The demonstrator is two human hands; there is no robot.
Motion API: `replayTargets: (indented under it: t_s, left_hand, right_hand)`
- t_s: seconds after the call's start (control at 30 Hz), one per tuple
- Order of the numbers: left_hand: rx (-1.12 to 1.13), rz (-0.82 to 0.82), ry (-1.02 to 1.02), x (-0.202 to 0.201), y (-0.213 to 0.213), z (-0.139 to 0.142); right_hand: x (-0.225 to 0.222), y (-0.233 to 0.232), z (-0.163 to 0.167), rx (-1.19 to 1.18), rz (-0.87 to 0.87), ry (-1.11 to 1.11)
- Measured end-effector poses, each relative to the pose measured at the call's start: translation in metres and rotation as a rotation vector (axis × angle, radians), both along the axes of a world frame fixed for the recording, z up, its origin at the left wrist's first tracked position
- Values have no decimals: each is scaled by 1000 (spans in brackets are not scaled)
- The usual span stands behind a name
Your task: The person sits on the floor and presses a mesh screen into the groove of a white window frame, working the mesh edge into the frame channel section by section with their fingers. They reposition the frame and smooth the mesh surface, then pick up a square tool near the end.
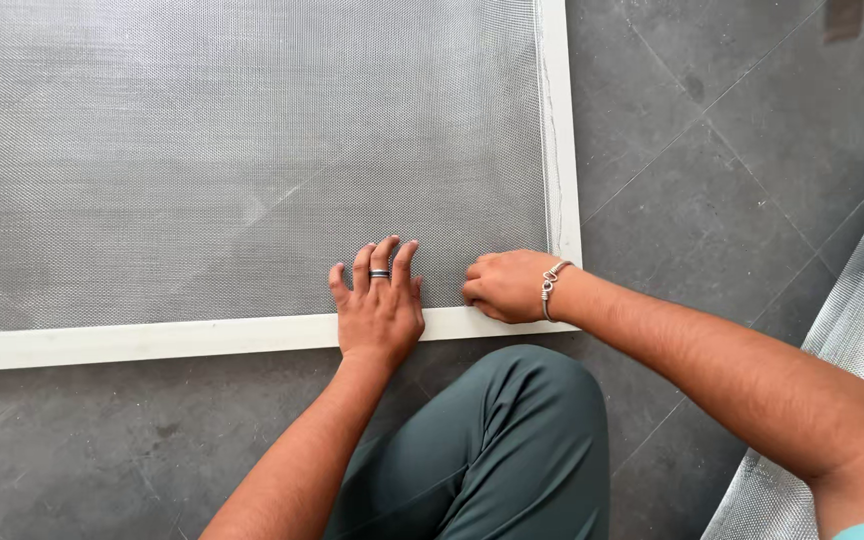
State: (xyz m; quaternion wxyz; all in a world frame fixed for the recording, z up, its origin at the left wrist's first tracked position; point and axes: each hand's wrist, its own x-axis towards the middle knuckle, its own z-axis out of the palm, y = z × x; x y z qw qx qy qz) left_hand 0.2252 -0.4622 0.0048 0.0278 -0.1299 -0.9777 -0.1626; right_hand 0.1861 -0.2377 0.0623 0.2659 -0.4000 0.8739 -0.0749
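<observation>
a large panel of fine grey mesh [242,150] fills the left and middle of the view, lying flat on the dark grey tiled floor [712,200] and stretched inside a white frame [152,341] whose bottom rail runs across the lower part of the picture and whose right rail climbs the right side of the panel. moving right along the bottom rail, the left hand [380,305] lies palm down, open and flat, with its heel on the white rail and its fingers spread lightly up onto the mesh; it grips nothing, and there is a dark ring on one finger. below it, a knee in dark green trousers [512,440] pushes up from the bottom edge toward the rail. just beside the left hand, near the frame's bottom right corner, the right hand [507,285] is curled into a loose fist, knuckles pressed down where the mesh meets the rail; whether anything is pinched inside the fingers cannot be told. a silver bracelet [550,285] sits on that wrist. at the far right edge, a loose fold of more silvery mesh [852,330] lies on the floor, well apart from the frame.
</observation>
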Motion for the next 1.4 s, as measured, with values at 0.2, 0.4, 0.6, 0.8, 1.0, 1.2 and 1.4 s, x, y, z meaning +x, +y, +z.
replayTargets:
  t_s: [0.2, 0.4, 0.6, 0.8, 1.0, 1.2, 1.4]
  left_hand:
    - [16, 3, 6, 0, -2, -1]
    - [29, 13, -7, 0, -1, -4]
    - [20, 13, -2, 1, -6, -5]
    - [13, 15, 19, 2, -2, -11]
    - [-3, 15, 33, 1, -2, -10]
    - [4, 25, 37, 1, -3, -6]
    - [-18, 24, 50, 2, -1, -7]
  right_hand:
    - [-5, 5, -2, 41, 0, -69]
    - [-7, 7, -7, 55, 8, -73]
    - [-4, -1, -13, 69, 57, 27]
    - [-3, 9, -24, -70, 73, 169]
    - [-6, 10, -25, -128, -55, 170]
    - [1, 1, -12, -104, -50, 53]
    - [-5, -10, -14, -30, -12, 22]
